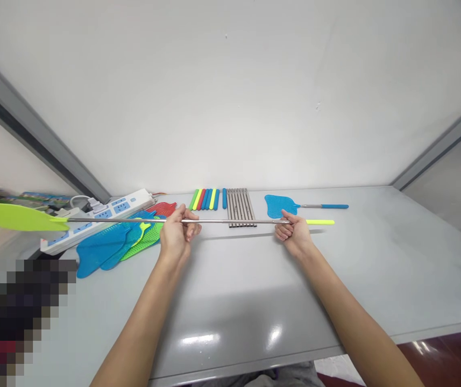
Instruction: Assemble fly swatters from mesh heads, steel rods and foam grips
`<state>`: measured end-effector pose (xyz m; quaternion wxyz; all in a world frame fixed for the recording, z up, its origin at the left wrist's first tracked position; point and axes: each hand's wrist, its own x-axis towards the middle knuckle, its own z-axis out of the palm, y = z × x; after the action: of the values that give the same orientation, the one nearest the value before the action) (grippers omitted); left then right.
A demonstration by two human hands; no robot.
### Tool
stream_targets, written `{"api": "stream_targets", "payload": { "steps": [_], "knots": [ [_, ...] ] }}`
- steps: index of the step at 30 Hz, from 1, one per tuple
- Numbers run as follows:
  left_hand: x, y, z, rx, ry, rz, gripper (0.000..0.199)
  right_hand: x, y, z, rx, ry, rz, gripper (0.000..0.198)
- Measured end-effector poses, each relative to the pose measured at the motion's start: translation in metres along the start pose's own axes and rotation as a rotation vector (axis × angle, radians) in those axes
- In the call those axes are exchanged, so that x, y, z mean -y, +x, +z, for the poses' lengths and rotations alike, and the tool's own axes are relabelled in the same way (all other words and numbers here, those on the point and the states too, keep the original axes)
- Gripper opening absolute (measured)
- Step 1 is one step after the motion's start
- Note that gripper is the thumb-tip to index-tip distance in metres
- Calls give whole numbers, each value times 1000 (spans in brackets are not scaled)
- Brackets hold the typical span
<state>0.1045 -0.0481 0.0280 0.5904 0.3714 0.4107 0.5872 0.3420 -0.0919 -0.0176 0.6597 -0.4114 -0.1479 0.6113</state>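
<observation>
A telescopic fly swatter with a long metal rod, drawn out, lies level across both my hands above the table. Its yellow-green paddle reaches out to the far left, and its yellow grip sticks out past my right hand. My left hand is closed around the rod near its middle. With fingers curled, my right hand pinches the rod just beside the yellow grip. Behind the rod lies a row of metal telescopic rods, partly covered by it.
Coloured handle sleeves lie in a row at the back. A blue fly swatter rests back right. Blue, green and red swatter heads are piled at left beside a white power strip. A wall stands behind the table.
</observation>
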Motion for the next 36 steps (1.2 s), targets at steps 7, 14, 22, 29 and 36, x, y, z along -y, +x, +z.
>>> {"api": "stream_targets", "payload": {
  "steps": [7, 14, 22, 29, 36],
  "knots": [
    [-6, 4, -9, -6, -4, 22, 39, 9, 6, -12, -27, 35, -34, 42],
    [0, 2, -4, 41, 25, -1, 36, 6, 7, -13, -14, 41, -47, 44],
    [8, -9, 11, 111, -2, 145, 26, 6, 6, -14, 3, 59, -53, 46],
    [15, -10, 15, 261, 102, 144, 17, -2, 2, -6, 70, 70, 12, 47],
    [23, -15, 20, 296, 153, 54, 20, -10, -4, 2, 141, 74, 45, 47]
  ]
}}
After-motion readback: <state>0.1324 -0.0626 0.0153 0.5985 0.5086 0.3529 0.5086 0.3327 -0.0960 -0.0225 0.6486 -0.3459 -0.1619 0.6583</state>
